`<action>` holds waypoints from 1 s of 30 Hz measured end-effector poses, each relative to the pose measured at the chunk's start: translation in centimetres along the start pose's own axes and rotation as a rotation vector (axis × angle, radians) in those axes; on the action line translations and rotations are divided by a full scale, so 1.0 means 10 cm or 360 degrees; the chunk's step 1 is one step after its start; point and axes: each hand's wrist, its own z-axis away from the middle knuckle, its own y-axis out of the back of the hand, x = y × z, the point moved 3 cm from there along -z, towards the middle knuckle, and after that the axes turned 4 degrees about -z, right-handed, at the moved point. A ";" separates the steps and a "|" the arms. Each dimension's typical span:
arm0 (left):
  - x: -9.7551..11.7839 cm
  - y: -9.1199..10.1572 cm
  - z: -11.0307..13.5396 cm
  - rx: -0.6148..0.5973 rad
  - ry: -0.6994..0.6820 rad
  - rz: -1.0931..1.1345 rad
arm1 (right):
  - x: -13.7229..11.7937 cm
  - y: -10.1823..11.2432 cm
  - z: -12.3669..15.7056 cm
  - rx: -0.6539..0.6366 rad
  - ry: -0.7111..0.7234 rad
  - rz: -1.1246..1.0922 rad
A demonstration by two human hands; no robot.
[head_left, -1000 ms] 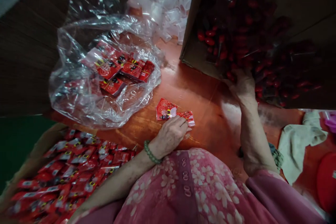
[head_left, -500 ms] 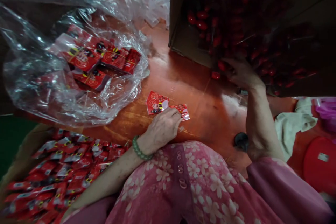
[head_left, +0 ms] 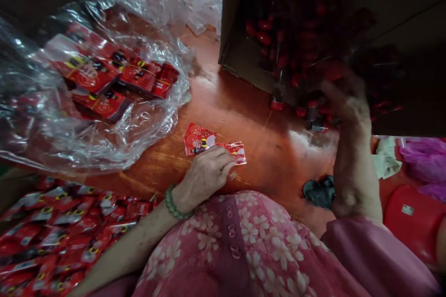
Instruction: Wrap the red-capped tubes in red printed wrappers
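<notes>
My left hand (head_left: 205, 171), with a green bead bracelet (head_left: 174, 204) at the wrist, rests on the orange-brown tabletop. Its fingers are closed over a small red printed packet (head_left: 238, 152). More flat red packets (head_left: 198, 138) show just left of those fingers. Reaching into the open side of a dark cardboard box (head_left: 244, 77) is my right hand (head_left: 348, 93), blurred by motion, so its grip is unclear. Around it lie many glossy red pieces (head_left: 264, 37), some with clear parts. One red-ended clear piece (head_left: 277, 103) lies at the box's edge.
Left, a clear plastic bag (head_left: 149, 134) holds banded stacks of red packets (head_left: 90, 74). A heap of filled red packets (head_left: 69, 227) sits lower left. Right are dark sandals (head_left: 319, 191), a red plastic stool (head_left: 413, 222), pale cloth (head_left: 386, 160) and a purple bag (head_left: 423, 160).
My right hand has moved right, among the red pieces in the box. My left hand stays on the packets. The whole view has shifted slightly.
</notes>
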 end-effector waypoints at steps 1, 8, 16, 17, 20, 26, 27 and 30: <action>0.00 0.01 0.00 0.0075 -0.0005 0.0057 | -0.04 0.08 0.06 0.0145 0.0013 -0.0260; 0.04 0.08 -0.16 0.0305 0.0092 0.0422 | -0.27 -0.02 0.78 0.0225 -0.0224 -0.1014; 0.12 0.06 -0.26 0.0333 0.0154 0.0523 | -0.72 -0.71 1.20 -0.0567 -0.0060 -0.0513; 0.12 0.06 -0.25 0.0328 0.0163 0.0545 | -0.77 -0.74 1.18 -0.0639 0.0006 -0.0490; 0.12 0.08 -0.20 0.0301 0.0172 0.0592 | -0.88 -0.78 1.10 -0.0818 0.0152 -0.0448; 0.10 0.08 -0.17 0.0216 0.0197 0.0617 | -0.90 -0.81 1.08 -0.1108 0.0273 -0.0314; 0.09 0.07 -0.17 0.0197 0.0195 0.0606 | -0.89 -0.82 1.09 -0.1137 0.0272 -0.0298; 0.10 0.04 -0.16 0.0156 0.0172 0.0592 | -0.86 -0.84 1.10 -0.1246 0.0237 -0.0210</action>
